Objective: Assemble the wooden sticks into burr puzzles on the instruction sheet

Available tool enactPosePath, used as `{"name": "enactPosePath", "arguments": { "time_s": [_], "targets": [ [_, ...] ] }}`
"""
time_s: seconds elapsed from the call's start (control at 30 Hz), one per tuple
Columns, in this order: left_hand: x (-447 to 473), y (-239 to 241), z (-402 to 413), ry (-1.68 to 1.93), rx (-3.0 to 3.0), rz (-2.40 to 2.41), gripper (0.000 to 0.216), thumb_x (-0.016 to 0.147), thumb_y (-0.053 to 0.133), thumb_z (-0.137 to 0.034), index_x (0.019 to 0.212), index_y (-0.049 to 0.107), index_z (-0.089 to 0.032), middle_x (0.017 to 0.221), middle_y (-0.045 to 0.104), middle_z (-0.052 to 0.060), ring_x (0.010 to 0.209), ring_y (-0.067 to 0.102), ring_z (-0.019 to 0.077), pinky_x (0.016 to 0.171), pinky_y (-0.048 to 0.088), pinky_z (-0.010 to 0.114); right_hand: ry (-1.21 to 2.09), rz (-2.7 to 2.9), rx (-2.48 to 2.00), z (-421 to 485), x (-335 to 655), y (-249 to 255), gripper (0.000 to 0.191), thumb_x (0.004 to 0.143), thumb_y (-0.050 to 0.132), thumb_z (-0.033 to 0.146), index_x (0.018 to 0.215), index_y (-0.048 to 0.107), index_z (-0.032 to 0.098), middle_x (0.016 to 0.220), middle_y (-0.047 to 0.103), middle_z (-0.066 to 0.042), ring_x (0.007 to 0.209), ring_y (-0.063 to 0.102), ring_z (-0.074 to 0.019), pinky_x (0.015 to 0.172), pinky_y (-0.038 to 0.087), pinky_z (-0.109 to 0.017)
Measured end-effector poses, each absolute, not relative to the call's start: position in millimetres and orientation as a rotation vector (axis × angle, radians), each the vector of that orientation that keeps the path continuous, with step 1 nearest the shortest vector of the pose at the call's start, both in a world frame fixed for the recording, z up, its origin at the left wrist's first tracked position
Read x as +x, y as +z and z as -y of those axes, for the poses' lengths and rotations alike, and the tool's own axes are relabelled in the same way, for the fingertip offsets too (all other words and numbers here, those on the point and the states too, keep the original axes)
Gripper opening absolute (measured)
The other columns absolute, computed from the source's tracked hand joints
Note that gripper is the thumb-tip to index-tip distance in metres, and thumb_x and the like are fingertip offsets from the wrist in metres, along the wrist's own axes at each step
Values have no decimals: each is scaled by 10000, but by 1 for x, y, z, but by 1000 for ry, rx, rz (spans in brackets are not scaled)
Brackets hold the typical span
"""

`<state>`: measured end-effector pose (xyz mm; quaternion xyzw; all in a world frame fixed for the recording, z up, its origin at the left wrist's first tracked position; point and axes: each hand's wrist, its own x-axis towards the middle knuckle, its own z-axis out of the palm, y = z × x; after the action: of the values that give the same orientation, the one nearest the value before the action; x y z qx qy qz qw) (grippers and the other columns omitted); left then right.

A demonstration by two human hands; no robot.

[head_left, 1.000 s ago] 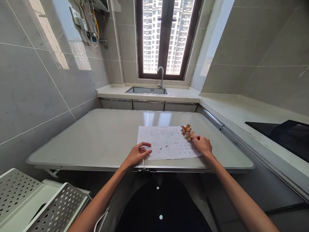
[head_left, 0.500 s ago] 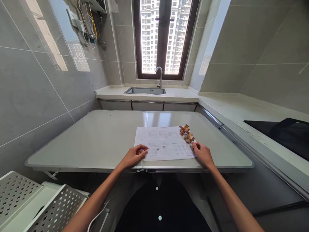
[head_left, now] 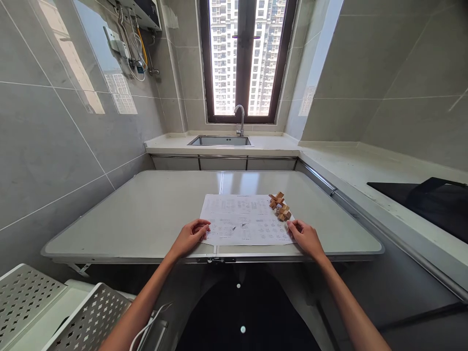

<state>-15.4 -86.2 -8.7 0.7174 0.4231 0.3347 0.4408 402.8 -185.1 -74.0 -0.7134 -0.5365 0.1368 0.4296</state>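
A printed paper sheet [head_left: 244, 219] lies flat on the grey folding table [head_left: 153, 209]. My left hand [head_left: 190, 237] rests at the sheet's near left corner, fingers curled and touching its edge. My right hand [head_left: 305, 237] sits at the near right corner, fingers bent, also touching the edge. Neither hand lifts the sheet. Two small wooden puzzle pieces [head_left: 280, 205] sit on the sheet's far right part, just beyond my right hand and apart from it.
A counter with a steel sink [head_left: 220, 141] and tap [head_left: 240, 117] runs under the window behind the table. A black hob [head_left: 424, 202] is set in the right counter. A white perforated rack [head_left: 54, 312] stands at lower left.
My right hand has drawn back from the wooden pieces to the sheet's near right corner. My left hand slid left to the near left corner. The sheet shifted slightly left.
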Motion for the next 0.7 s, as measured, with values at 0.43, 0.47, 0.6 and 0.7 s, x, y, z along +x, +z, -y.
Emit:
{"name": "enactPosePath", "arguments": {
  "time_s": [0.43,0.47,0.6,0.7],
  "targets": [
    [-14,-10,85,847,1774,-1047,519,851,683,-644,1066,725,-173,911,744,69,692,631,169,672,531,305,318,1327,-1750,185,400,-75,525,964,478,663,714,649,234,624,705,-38,596,631,-219,664,450,-320],
    [-14,-10,84,845,1773,-1045,521,852,681,-644,1068,721,-172,912,741,69,693,629,169,661,525,299,320,1328,-1746,185,400,-75,528,966,473,665,715,647,235,624,704,-39,600,633,-221,669,452,-322],
    [-14,-11,82,835,1768,-1034,534,853,681,-650,1074,713,-164,923,738,72,689,622,165,634,506,285,326,1325,-1740,186,399,-74,522,974,457,661,731,640,236,661,718,-48,624,641,-229,686,453,-328],
    [-15,-13,80,831,1762,-1032,525,866,683,-637,1091,712,-163,929,735,70,699,625,163,633,503,280,325,1324,-1741,186,399,-74,516,970,457,661,741,640,235,689,729,-60,637,638,-232,690,446,-330]
  ]
}}
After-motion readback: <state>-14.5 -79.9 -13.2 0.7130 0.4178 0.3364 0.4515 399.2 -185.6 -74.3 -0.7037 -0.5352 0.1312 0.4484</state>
